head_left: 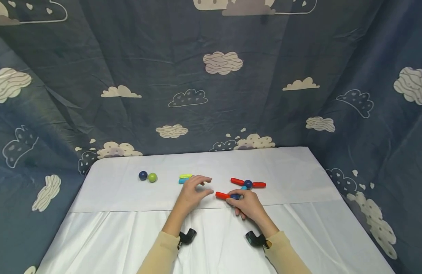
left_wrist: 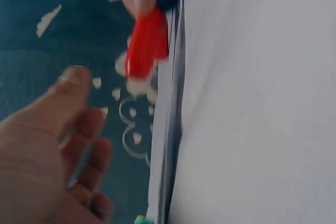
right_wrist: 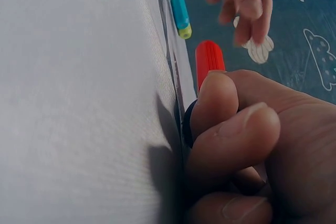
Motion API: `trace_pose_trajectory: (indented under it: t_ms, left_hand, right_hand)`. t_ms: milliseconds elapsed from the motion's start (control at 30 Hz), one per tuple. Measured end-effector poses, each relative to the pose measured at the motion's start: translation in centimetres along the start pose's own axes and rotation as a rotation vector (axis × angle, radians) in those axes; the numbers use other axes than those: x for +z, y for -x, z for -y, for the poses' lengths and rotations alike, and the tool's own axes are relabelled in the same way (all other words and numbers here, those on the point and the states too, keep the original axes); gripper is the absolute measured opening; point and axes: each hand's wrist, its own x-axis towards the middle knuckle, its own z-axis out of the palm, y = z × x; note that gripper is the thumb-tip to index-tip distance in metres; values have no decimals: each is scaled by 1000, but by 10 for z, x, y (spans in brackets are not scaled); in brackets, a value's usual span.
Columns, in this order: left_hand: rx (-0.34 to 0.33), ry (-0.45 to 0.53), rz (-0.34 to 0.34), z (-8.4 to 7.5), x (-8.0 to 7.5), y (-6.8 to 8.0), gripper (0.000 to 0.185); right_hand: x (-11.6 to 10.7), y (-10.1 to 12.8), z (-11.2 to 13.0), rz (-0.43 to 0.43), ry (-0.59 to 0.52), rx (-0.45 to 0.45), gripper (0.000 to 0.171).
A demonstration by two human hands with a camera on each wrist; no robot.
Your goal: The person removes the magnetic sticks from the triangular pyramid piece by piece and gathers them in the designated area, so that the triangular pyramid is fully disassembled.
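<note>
My right hand (head_left: 249, 205) pinches a dark blue ball (head_left: 235, 196) that has a red stick (head_left: 222, 195) pointing left from it. A light blue stick (head_left: 244, 188) runs from near this ball toward a second dark blue ball (head_left: 248, 184), which has a red stick on either side. In the right wrist view, curled fingers (right_wrist: 231, 129) cover most of the held ball. My left hand (head_left: 191, 193) hovers left of the near red stick, thumb and fingers apart, touching nothing. The left wrist view shows a gap between that hand and the red stick (left_wrist: 143, 45).
Behind my left hand lie a yellow-green stick (head_left: 185, 176) and a blue stick (head_left: 183, 181), side by side. Farther left, a dark blue ball (head_left: 143, 175) and a green ball (head_left: 152, 177) sit on the white-covered table (head_left: 111, 194). A cloud-patterned curtain (head_left: 146, 76) surrounds the back and sides.
</note>
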Motion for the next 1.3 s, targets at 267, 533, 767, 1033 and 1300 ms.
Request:
trace_pose_trajectory:
  t_ms: [267, 533, 767, 1033, 1300]
  left_hand:
    - [-142, -46, 172, -3, 22, 7, 28]
    - [-207, -26, 153, 1, 21, 8, 18]
    - [-241, 8, 166, 2, 21, 8, 23]
    - [-269, -2, 210, 0, 20, 11, 16]
    - [-285, 33, 267, 2, 15, 11, 15]
  right_hand:
    - [1, -2, -3, 35, 27, -54, 39]
    - [-11, -5, -6, 111, -2, -58, 55]
    - [-16, -3, -10, 149, -49, -78, 43]
    - [-14, -4, -12, 135, -71, -63, 40]
    - [-13, -5, -13, 107, -89, -42, 40]
